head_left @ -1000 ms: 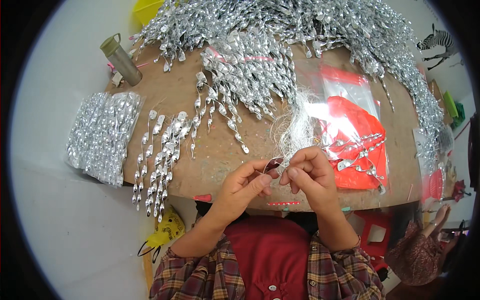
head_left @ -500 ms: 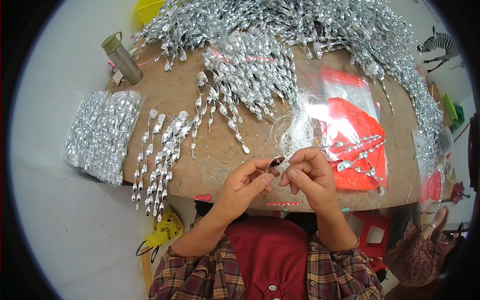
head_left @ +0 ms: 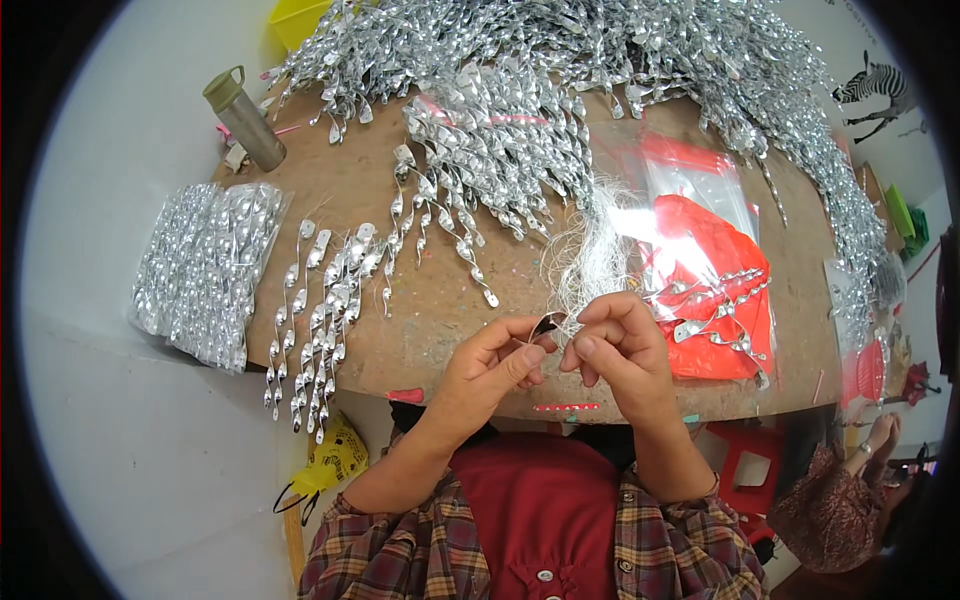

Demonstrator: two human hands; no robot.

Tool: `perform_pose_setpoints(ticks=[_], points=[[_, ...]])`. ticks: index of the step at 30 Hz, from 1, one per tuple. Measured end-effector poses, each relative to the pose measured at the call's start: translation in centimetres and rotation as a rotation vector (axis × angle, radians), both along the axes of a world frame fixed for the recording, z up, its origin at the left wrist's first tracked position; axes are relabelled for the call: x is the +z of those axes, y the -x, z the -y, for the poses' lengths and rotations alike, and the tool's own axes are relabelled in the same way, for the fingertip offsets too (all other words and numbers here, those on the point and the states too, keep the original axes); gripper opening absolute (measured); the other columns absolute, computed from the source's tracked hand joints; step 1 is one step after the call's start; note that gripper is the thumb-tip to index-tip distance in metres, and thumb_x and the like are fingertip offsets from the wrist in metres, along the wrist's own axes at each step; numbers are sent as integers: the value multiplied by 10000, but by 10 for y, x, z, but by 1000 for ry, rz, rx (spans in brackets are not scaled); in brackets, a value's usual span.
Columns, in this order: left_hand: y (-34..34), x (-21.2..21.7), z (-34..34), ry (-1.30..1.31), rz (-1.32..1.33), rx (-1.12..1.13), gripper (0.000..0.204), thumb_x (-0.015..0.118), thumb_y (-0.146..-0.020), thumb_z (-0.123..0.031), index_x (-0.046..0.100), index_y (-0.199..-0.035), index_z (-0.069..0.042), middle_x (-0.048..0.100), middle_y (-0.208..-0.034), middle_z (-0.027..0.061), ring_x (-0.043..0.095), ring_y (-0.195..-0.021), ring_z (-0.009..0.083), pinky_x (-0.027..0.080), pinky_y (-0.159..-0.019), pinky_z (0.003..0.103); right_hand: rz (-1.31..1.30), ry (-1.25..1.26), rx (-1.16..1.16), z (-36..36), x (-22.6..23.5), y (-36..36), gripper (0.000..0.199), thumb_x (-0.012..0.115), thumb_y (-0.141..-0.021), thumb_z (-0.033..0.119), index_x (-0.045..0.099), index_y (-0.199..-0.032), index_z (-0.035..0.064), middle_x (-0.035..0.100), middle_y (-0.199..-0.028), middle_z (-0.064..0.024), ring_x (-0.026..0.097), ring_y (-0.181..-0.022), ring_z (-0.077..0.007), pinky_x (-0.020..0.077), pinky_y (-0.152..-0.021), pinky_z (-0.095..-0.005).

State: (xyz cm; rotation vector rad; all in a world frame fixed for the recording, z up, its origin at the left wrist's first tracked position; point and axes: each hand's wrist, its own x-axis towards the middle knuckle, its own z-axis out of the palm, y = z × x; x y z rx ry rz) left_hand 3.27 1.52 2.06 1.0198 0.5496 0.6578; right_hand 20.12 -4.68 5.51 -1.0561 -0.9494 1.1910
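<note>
Hands barely shifted; left hand [head_left: 492, 368] and right hand [head_left: 618, 345] grip pinch a small dark piece [head_left: 546, 324] by wispy white thread [head_left: 588, 255]

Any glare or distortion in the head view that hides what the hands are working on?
Head view: glare whitens the clear bag over the red sheet; fisheye bends the table edge; the small piece between left hand and right hand stays sharp but tiny.

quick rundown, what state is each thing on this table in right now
left hand: pinching a small dark piece
right hand: fingers closed on thin white threads
white threads: loose tangled bundle
silver spiral ornaments: heaped, unbagged
silver row: laid side by side, overhanging the edge
clear bag of ornaments: full, lying flat
bottle: capped, upright
</note>
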Motion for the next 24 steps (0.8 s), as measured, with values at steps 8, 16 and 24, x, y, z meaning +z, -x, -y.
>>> perform_pose_setpoints(ticks=[8,16,24], points=[[0,2,1,-83,5,-31,313,568,-887,-119,503,-1179,-27,588,-1007,45,551,-836,91,460,-722,235,-14,-13,4,-1,0,-1,193,523,-854,24,460,-1036,28,614,-737,-85,522,-589,-71,404,-510,-180],[-3,3,5,-117,74,-42,274,545,-898,-147,523,-1141,-22,579,-962,45,543,-838,103,450,-744,241,-25,26,97,-1,-3,-3,130,524,-875,34,498,-998,3,619,-764,-75,550,-625,-78,427,-532,-186],[-4,11,0,49,26,-11,138,544,-901,-138,577,-974,-26,556,-888,5,462,-677,37,379,-577,176,17,33,178,0,-7,-4,132,514,-888,46,495,-1010,2,614,-768,-74,571,-659,-88,450,-557,-191]])
